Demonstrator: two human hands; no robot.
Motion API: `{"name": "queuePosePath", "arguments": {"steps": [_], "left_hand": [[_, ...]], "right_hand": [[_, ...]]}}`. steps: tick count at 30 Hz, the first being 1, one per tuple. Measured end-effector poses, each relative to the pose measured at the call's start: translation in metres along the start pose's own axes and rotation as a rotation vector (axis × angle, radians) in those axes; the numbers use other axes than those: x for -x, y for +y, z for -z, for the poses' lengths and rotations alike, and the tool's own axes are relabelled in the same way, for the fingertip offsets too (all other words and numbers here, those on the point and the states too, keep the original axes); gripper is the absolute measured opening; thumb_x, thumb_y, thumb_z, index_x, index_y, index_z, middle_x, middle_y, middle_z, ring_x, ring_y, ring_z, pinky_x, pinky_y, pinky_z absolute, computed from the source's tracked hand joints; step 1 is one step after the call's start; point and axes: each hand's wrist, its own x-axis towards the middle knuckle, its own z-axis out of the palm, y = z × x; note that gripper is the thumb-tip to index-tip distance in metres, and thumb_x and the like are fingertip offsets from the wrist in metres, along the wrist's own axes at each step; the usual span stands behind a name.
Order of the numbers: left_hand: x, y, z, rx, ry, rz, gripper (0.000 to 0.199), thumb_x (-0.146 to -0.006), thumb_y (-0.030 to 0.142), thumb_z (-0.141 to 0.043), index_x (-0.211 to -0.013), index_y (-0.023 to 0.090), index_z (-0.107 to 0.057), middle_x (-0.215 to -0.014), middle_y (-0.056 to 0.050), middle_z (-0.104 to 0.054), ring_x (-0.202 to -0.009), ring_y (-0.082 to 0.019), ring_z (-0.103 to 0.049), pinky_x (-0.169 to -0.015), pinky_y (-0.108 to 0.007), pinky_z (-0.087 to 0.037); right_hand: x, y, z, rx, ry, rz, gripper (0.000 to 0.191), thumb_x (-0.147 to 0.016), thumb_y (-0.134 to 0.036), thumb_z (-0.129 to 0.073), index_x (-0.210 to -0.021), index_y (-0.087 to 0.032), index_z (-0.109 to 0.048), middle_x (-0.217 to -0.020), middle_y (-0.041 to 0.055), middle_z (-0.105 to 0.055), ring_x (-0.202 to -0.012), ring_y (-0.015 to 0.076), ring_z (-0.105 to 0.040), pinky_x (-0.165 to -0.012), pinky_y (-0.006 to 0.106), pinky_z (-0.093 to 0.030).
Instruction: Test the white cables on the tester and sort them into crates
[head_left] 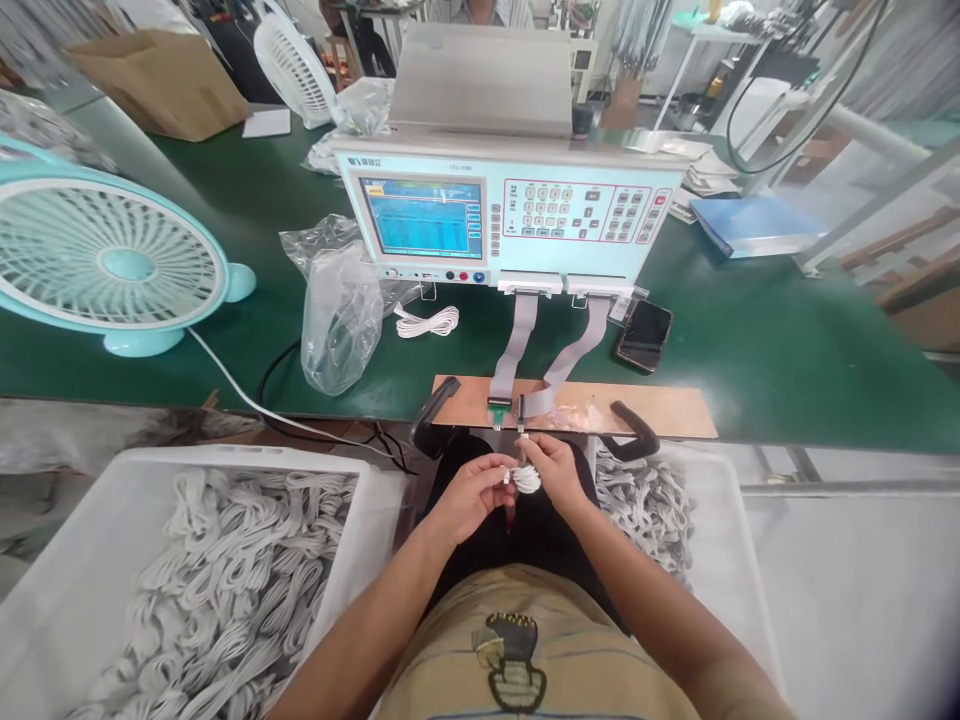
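A small coiled white cable [526, 479] hangs between my two hands, just below the table's front edge. My left hand [478, 490] pinches one connector end of it. My right hand [553, 470] grips the other end, right below a small connector at the end of the right grey ribbon cable [574, 350]; whether the two are joined is too small to tell. The left ribbon cable [514, 345] ends in a green adapter board [498, 414] on a wooden strip [679, 412]. Both ribbons come from a tester with a lit blue screen [427, 220].
White bins of bundled cables stand at the left [247, 460] and right [739, 540]. Two black clamps [435, 415] [637, 435] hold the strip. A phone [645, 336], a cable bundle [427, 321], a plastic bag [341, 320] and a turquoise fan [124, 262] lie or stand on the table.
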Motion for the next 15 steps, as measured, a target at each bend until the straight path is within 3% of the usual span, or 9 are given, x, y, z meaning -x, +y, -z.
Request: {"name": "queuePosePath", "arguments": {"steps": [5,10,15], "left_hand": [[0.002,0.003,0.005,0.022,0.01,-0.007,0.036,-0.059,0.013,-0.072,-0.095,0.014,-0.066,-0.076,-0.004,-0.063,-0.069,-0.011,-0.059,-0.064,-0.023,-0.05],[-0.005,0.0,0.002,-0.129,0.155,-0.09,0.03,-0.062,0.027,-0.073,-0.087,0.012,-0.066,-0.059,-0.002,-0.061,-0.055,-0.011,-0.056,-0.052,-0.023,-0.049],[-0.012,-0.002,0.002,-0.325,0.238,-0.221,0.028,-0.067,0.037,-0.068,-0.079,0.013,-0.065,-0.055,0.001,-0.056,-0.046,-0.009,-0.051,-0.042,-0.021,-0.043]], "right_hand": [[-0.004,0.0,-0.001,-0.058,0.004,-0.087,0.031,-0.07,-0.047,-0.062,-0.067,-0.016,-0.063,-0.053,-0.0018,-0.051,-0.05,0.0117,-0.044,-0.05,0.024,-0.036],[-0.003,-0.001,-0.002,-0.081,-0.002,-0.075,0.03,-0.07,-0.046,-0.063,-0.067,-0.016,-0.064,-0.055,-0.002,-0.052,-0.051,0.0112,-0.044,-0.051,0.024,-0.036],[-0.002,-0.004,-0.002,-0.069,-0.002,-0.062,0.027,-0.07,-0.043,-0.063,-0.068,-0.016,-0.065,-0.057,-0.0011,-0.053,-0.055,0.0122,-0.046,-0.052,0.024,-0.036]]}}
